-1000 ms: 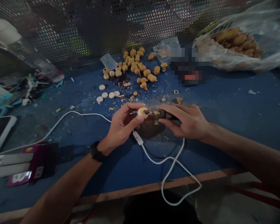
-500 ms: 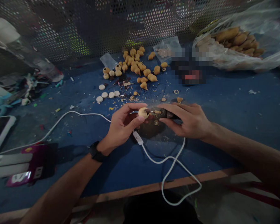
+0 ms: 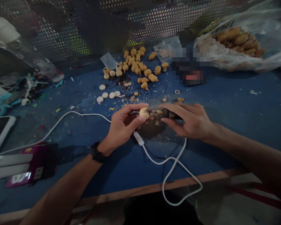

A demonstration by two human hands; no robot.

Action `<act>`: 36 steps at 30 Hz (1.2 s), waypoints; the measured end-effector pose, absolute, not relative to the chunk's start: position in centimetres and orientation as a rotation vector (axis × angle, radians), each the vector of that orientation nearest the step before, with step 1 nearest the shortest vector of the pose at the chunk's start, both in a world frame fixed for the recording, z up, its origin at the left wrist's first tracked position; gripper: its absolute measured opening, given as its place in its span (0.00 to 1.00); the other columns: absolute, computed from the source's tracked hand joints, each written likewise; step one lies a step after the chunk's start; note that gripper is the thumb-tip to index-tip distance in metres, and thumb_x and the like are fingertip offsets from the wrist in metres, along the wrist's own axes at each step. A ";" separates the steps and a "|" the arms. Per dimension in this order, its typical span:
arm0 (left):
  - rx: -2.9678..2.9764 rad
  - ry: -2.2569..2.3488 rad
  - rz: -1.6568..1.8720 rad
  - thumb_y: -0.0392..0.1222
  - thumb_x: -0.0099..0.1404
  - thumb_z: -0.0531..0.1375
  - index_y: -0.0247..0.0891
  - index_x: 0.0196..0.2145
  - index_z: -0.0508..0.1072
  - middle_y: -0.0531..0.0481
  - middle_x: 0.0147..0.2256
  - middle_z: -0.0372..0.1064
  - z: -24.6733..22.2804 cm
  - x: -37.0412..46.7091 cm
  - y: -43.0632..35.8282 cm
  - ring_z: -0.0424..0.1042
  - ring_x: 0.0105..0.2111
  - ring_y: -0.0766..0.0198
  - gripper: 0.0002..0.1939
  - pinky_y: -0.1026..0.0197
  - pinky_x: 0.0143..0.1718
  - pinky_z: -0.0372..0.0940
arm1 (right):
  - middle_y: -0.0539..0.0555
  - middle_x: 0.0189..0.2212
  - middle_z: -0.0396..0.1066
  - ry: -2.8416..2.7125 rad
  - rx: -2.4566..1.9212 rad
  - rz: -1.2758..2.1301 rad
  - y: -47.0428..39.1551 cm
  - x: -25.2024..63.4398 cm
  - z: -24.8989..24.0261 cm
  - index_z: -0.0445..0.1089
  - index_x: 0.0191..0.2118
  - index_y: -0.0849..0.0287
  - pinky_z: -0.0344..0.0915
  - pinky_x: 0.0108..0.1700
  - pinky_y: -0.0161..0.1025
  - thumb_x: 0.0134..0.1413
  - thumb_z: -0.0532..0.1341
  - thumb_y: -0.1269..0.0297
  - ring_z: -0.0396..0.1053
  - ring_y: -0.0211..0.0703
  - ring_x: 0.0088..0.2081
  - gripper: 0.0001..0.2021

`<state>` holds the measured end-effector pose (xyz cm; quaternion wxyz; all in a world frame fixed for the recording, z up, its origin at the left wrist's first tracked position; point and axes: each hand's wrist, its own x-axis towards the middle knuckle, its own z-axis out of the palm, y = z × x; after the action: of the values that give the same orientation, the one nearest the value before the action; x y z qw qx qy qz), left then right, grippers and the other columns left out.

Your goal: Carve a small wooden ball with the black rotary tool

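Between its thumb and fingers, my left hand point(image 3: 125, 123) grips a small pale gourd point(image 3: 144, 113) with an opening on its right side. My right hand point(image 3: 189, 120) is wrapped round a dark rotary tool point(image 3: 166, 112), pointing left. The tool's thin shaft ends in a dark bit right at the gourd's opening; how deep it reaches is hard to see. A white cord point(image 3: 154, 161) with an inline switch point(image 3: 138, 138) runs below my hands. Shavings point(image 3: 132, 98) and several white discs point(image 3: 111, 95) lie just beyond them on the blue table point(image 3: 121, 175).
Whole and cut small gourds point(image 3: 135, 64) are heaped at the back. A clear plastic bag point(image 3: 243, 43) of gourds stands back right, near a small bag point(image 3: 164, 50). On the left are scissors point(image 3: 4, 101), a phone point(image 3: 1, 132), a purple device point(image 3: 35, 164) and a bottle point(image 3: 43, 67).
The gourd has turned slightly in my left hand, and the tool has shifted a little against its opening. Everything else on the table has stayed put.
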<state>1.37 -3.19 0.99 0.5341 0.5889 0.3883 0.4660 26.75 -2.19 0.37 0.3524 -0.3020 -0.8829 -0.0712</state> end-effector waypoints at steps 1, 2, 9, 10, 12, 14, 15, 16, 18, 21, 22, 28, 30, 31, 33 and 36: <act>1.404 0.929 1.109 0.51 0.65 0.72 0.39 0.49 0.80 0.44 0.42 0.84 1.0 1.4 -3.2 0.85 0.37 0.59 0.19 0.66 0.27 0.76 | 0.58 0.44 0.84 -2.285 -0.774 -0.187 -2.2 26.8 0.4 0.71 0.58 0.60 0.74 0.33 0.39 0.71 0.63 0.62 0.83 0.47 0.38 0.15; 1.402 0.931 1.108 0.51 0.65 0.72 0.39 0.49 0.80 0.44 0.42 0.84 1.0 1.4 -3.2 0.85 0.36 0.59 0.19 0.66 0.27 0.76 | 0.58 0.44 0.84 -2.288 -0.765 -0.189 -2.2 26.8 0.3 0.71 0.58 0.60 0.74 0.33 0.38 0.71 0.63 0.62 0.83 0.47 0.38 0.15; 1.396 0.885 1.126 0.49 0.66 0.72 0.39 0.49 0.80 0.46 0.40 0.84 0.9 1.5 -3.2 0.85 0.36 0.59 0.18 0.68 0.27 0.75 | 0.59 0.44 0.84 -2.282 -0.778 -0.171 -2.1 26.9 0.2 0.72 0.59 0.61 0.75 0.34 0.38 0.70 0.63 0.62 0.83 0.48 0.39 0.16; 1.399 0.890 1.121 0.49 0.66 0.71 0.38 0.49 0.80 0.45 0.40 0.84 0.9 1.4 -3.2 0.85 0.35 0.59 0.18 0.67 0.27 0.75 | 0.59 0.44 0.84 -2.285 -0.769 -0.182 -2.1 27.0 0.2 0.72 0.58 0.61 0.75 0.33 0.38 0.70 0.63 0.62 0.83 0.48 0.39 0.16; 1.399 0.879 1.115 0.48 0.66 0.71 0.38 0.50 0.80 0.45 0.43 0.84 0.9 1.4 -3.2 0.85 0.35 0.60 0.17 0.67 0.28 0.75 | 0.59 0.44 0.84 -2.283 -0.787 -0.210 -2.0 27.0 0.4 0.72 0.58 0.61 0.75 0.33 0.38 0.70 0.63 0.62 0.83 0.48 0.38 0.15; 1.393 0.838 1.118 0.46 0.67 0.71 0.39 0.50 0.80 0.45 0.45 0.83 0.8 1.3 -3.1 0.85 0.35 0.61 0.16 0.66 0.30 0.77 | 0.59 0.45 0.84 -2.263 -0.820 -0.233 -2.0 27.1 0.6 0.72 0.58 0.59 0.76 0.34 0.38 0.71 0.63 0.62 0.83 0.47 0.38 0.15; 1.389 0.814 1.122 0.45 0.67 0.70 0.40 0.51 0.79 0.45 0.46 0.83 0.7 1.3 -3.1 0.85 0.35 0.62 0.16 0.66 0.30 0.77 | 0.58 0.45 0.84 -2.251 -0.823 -0.237 -2.0 27.1 0.8 0.72 0.58 0.59 0.76 0.34 0.37 0.71 0.63 0.62 0.84 0.46 0.38 0.15; 1.385 0.793 1.125 0.44 0.68 0.70 0.40 0.51 0.79 0.45 0.47 0.83 0.6 1.2 -3.1 0.84 0.35 0.62 0.15 0.66 0.31 0.77 | 0.58 0.45 0.84 -2.240 -0.821 -0.238 -2.0 27.0 0.9 0.72 0.58 0.59 0.76 0.35 0.37 0.71 0.63 0.62 0.84 0.46 0.38 0.14; 1.377 0.764 1.123 0.44 0.69 0.69 0.41 0.50 0.79 0.45 0.47 0.83 0.5 1.1 -3.0 0.85 0.36 0.62 0.14 0.66 0.31 0.77 | 0.59 0.45 0.84 -2.226 -0.800 -0.236 -2.0 27.0 1.0 0.72 0.57 0.59 0.77 0.36 0.36 0.70 0.64 0.63 0.84 0.46 0.39 0.14; 1.379 0.749 1.133 0.44 0.67 0.71 0.41 0.48 0.78 0.44 0.47 0.83 0.4 1.1 -3.0 0.85 0.39 0.60 0.14 0.67 0.31 0.77 | 0.58 0.45 0.84 -2.221 -0.796 -0.239 -2.0 26.9 1.0 0.72 0.57 0.59 0.77 0.37 0.36 0.70 0.64 0.63 0.84 0.46 0.39 0.14; 1.381 0.754 1.144 0.44 0.65 0.72 0.40 0.47 0.78 0.44 0.47 0.83 0.4 1.2 -2.9 0.85 0.40 0.60 0.15 0.67 0.30 0.76 | 0.58 0.45 0.84 -2.225 -0.799 -0.239 -2.0 26.9 1.0 0.72 0.57 0.59 0.77 0.37 0.36 0.70 0.64 0.63 0.84 0.46 0.39 0.14; 1.383 0.831 1.192 0.44 0.65 0.72 0.39 0.42 0.76 0.47 0.39 0.83 0.3 1.4 -2.9 0.84 0.34 0.62 0.12 0.69 0.26 0.75 | 0.58 0.45 0.85 -2.257 -0.816 -0.235 -2.1 27.0 0.9 0.72 0.58 0.59 0.75 0.34 0.36 0.70 0.63 0.62 0.83 0.44 0.36 0.14; 1.394 0.809 1.199 0.43 0.64 0.73 0.39 0.42 0.76 0.49 0.38 0.82 0.4 1.5 -2.9 0.82 0.30 0.66 0.12 0.69 0.26 0.75 | 0.58 0.45 0.84 -2.263 -0.820 -0.228 -2.1 27.1 0.9 0.72 0.58 0.59 0.75 0.33 0.36 0.70 0.63 0.62 0.83 0.44 0.36 0.15; 1.401 0.797 1.202 0.42 0.63 0.73 0.39 0.41 0.76 0.50 0.37 0.81 0.4 1.4 -2.9 0.81 0.29 0.68 0.12 0.70 0.26 0.75 | 0.58 0.45 0.84 -2.264 -0.823 -0.225 -2.1 27.1 0.9 0.72 0.58 0.59 0.74 0.33 0.36 0.70 0.64 0.62 0.83 0.44 0.36 0.15; 1.409 0.787 1.202 0.41 0.62 0.74 0.40 0.40 0.75 0.51 0.36 0.80 0.3 1.4 -2.9 0.79 0.28 0.69 0.13 0.69 0.27 0.75 | 0.58 0.45 0.84 -2.270 -0.832 -0.220 -2.1 27.1 0.8 0.72 0.59 0.59 0.74 0.33 0.35 0.70 0.63 0.61 0.83 0.44 0.36 0.16; 1.414 0.815 1.181 0.43 0.62 0.74 0.40 0.41 0.73 0.51 0.38 0.80 0.3 1.3 -2.9 0.79 0.29 0.68 0.15 0.67 0.28 0.76 | 0.57 0.45 0.84 -2.280 -0.856 -0.218 -2.2 27.1 0.7 0.72 0.59 0.58 0.74 0.34 0.35 0.70 0.63 0.61 0.82 0.44 0.36 0.16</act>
<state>1.30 -2.89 0.26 0.5342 0.5933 0.3418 0.4957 27.11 -2.19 0.70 0.3413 -0.3291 -0.8765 -0.0838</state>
